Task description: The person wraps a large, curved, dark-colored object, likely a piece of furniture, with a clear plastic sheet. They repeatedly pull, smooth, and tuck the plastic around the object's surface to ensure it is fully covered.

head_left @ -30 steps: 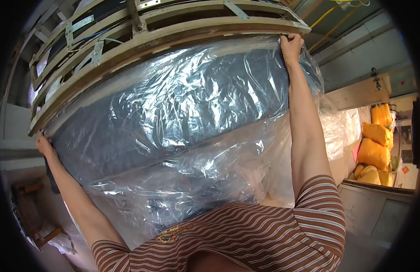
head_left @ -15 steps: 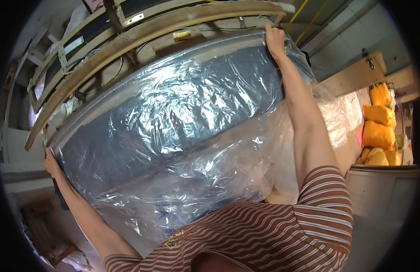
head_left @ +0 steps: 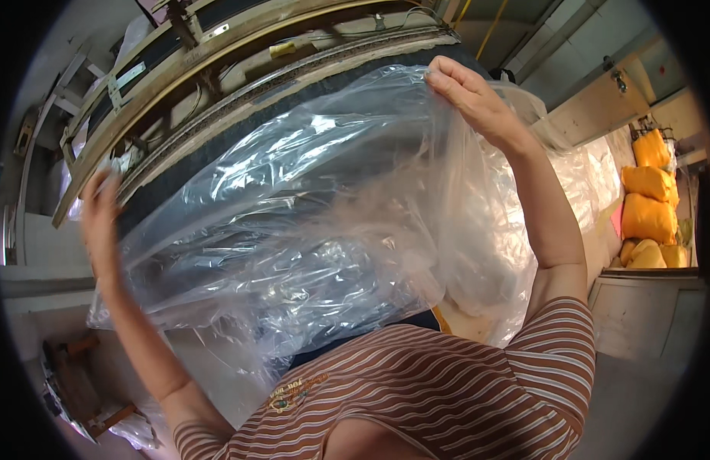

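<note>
Clear plastic film (head_left: pixel 309 207) has shifted nearer since the earlier frames, leaving the far strip of a dark padded surface (head_left: pixel 209 153) uncovered. Nearest is the striped brown shirt (head_left: pixel 432 376) of the person. Beyond it, the film lies in loose, glossy folds across the middle of the padded surface. Right hand (head_left: pixel 470 96): fingers closed on the film's far right portion, holding it gathered. Left hand (head_left: pixel 102 218): raised beside the far left end of the padded surface; motion blur hides the fingers, so their spacing or grip cannot be told. To the right stand stacked orange bundles (head_left: pixel 648 218). Farther away, a yellow block (head_left: pixel 281 50) sits behind the padded surface, near a long beige rail (head_left: pixel 171 87).
</note>
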